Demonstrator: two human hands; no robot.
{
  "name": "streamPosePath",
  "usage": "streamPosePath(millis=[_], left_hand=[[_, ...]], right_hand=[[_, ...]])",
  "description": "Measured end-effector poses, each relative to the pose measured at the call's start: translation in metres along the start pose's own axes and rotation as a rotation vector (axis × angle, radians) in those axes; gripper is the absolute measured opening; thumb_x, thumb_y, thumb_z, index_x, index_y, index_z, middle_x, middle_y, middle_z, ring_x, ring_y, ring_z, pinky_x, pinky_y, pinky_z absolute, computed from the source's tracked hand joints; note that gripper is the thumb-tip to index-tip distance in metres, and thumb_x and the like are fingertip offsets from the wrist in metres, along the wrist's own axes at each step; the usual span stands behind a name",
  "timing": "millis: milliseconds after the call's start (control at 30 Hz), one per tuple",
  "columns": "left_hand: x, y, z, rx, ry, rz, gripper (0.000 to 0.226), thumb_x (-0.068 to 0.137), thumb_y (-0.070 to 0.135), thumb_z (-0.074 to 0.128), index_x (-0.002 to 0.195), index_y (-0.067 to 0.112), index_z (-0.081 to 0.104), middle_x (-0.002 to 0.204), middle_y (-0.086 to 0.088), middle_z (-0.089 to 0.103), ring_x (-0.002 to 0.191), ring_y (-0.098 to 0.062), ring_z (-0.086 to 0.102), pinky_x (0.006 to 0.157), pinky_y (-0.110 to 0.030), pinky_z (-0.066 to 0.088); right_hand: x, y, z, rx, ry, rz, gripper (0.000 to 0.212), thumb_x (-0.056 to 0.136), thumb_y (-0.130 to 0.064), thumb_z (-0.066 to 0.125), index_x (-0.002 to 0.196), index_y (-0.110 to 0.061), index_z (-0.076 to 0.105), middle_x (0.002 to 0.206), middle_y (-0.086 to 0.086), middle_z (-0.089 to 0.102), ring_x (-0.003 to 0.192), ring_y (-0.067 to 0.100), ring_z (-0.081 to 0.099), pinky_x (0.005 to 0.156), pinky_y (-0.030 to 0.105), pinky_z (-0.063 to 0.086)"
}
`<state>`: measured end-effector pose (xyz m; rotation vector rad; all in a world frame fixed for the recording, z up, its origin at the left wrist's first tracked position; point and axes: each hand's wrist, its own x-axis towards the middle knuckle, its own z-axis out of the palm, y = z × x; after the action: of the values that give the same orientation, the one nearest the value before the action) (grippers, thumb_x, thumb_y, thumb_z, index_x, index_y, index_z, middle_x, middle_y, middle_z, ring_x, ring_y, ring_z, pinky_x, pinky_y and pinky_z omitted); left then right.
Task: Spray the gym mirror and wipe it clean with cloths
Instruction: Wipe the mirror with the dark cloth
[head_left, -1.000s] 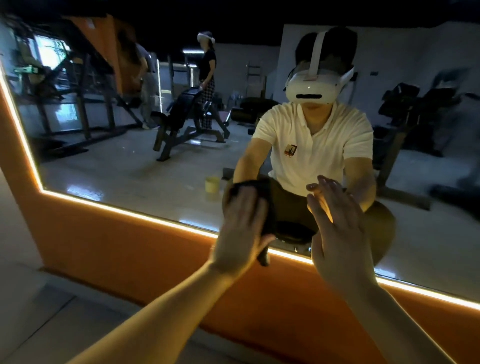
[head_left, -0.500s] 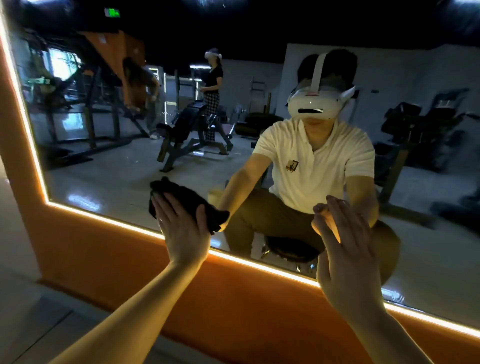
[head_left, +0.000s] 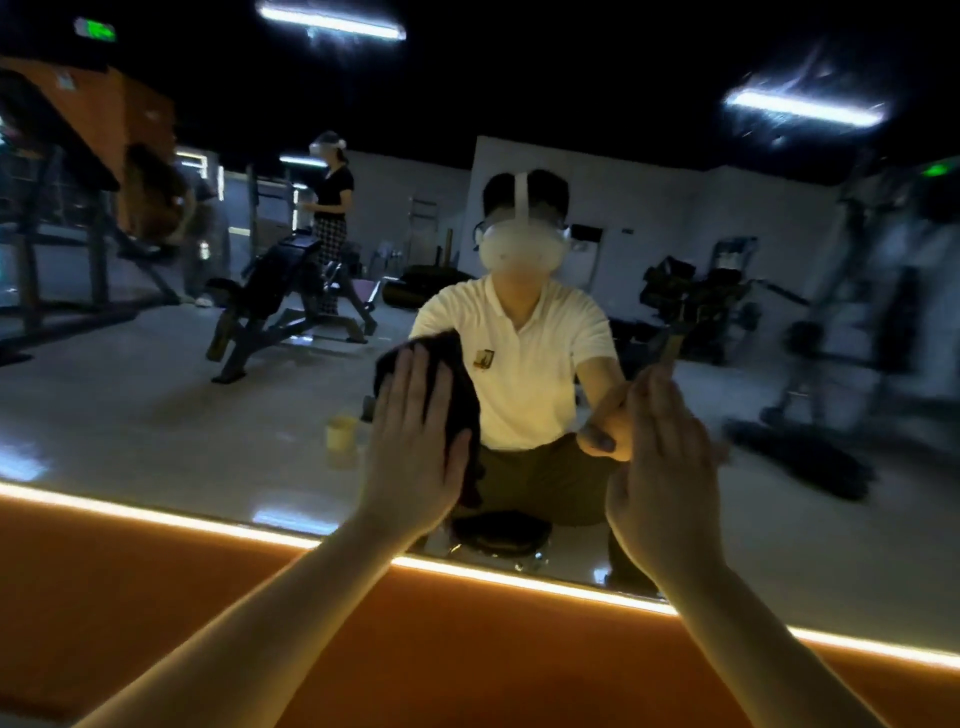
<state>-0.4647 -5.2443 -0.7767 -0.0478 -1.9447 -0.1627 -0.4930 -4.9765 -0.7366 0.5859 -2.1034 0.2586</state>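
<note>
On the mirror (head_left: 156, 415), my left hand (head_left: 410, 452) pressed a dark cloth (head_left: 460, 384) with straight fingers, and my right hand (head_left: 660, 467) was open, apart from it.

Dark crumpled cloth (head_left: 460, 371) mostly hidden behind left hand (head_left: 410, 447). Right hand (head_left: 660, 467): palm side unseen. Large wall mirror (head_left: 156, 415) cut off left, top, right; reflected gym machines (head_left: 857, 312) at right blurred.

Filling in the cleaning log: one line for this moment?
phase: wipe | left hand: flat, presses dark cloth on mirror | right hand: open, no cloth
</note>
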Motion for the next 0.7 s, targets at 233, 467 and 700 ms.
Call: streamPosePath(millis=[233,467,700], left_hand=[[0.087,0.066,0.006,0.094,-0.014,0.160,0.072,0.108,0.039,0.041,0.164,0.000,0.017,0.172,-0.023,0.004,0.161,-0.035,-0.001,0.131,-0.053,0.005],[0.081,0.133,0.046,0.230,-0.180,0.659,0.079,0.102,0.047,0.043,0.164,0.009,0.012,0.172,-0.016,0.008,0.161,-0.027,-0.003,0.131,-0.043,-0.001],[0.209,0.129,-0.004,0.307,0.049,0.370,0.077,0.107,0.049,0.034,0.164,0.001,0.015,0.171,-0.025,0.008,0.161,-0.036,0.003,0.131,-0.052,0.007]], right_hand=[[0.011,0.014,-0.022,0.125,0.015,-0.059,0.062,0.092,-0.010,0.053,0.154,-0.014,0.045,0.162,0.007,0.040,0.150,0.022,0.035,0.120,0.050,0.036],[0.049,0.093,-0.074,0.100,0.093,-0.043,0.058,0.090,-0.016,0.046,0.148,-0.010,0.050,0.157,0.011,0.045,0.145,0.029,0.042,0.117,0.054,0.038],[0.106,0.167,-0.110,-0.021,0.238,0.053,0.064,0.094,-0.032,0.034,0.149,-0.001,0.047,0.158,0.018,0.043,0.145,0.035,0.040,0.119,0.056,0.033]])
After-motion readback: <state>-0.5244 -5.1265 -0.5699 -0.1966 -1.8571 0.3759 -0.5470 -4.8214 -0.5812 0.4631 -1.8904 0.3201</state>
